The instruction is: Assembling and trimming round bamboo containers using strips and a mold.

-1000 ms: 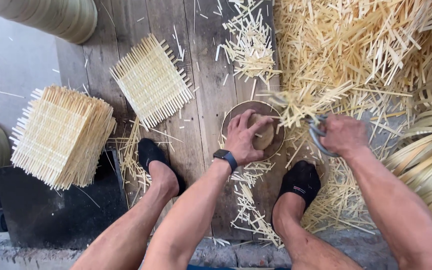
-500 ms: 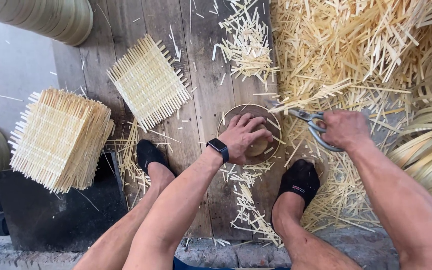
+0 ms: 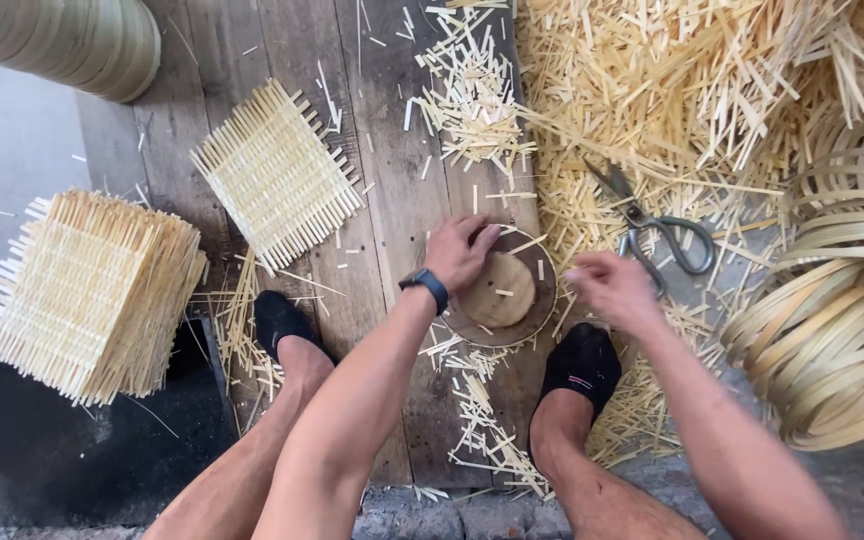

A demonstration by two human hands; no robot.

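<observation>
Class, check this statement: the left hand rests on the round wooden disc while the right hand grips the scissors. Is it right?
Not quite. In the head view the left hand does rest on the round wooden disc, but the right hand is empty; the scissors lie on the bamboo strips beside it.

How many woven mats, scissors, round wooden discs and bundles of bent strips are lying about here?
Single woven mat: 1
Stack of woven mats: 1
Scissors: 1
Round wooden disc, left hand on it: 1
Bundle of bent strips: 1
Total: 5

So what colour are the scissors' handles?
Grey metal, on the scissors lying on the strips, head view.
</observation>
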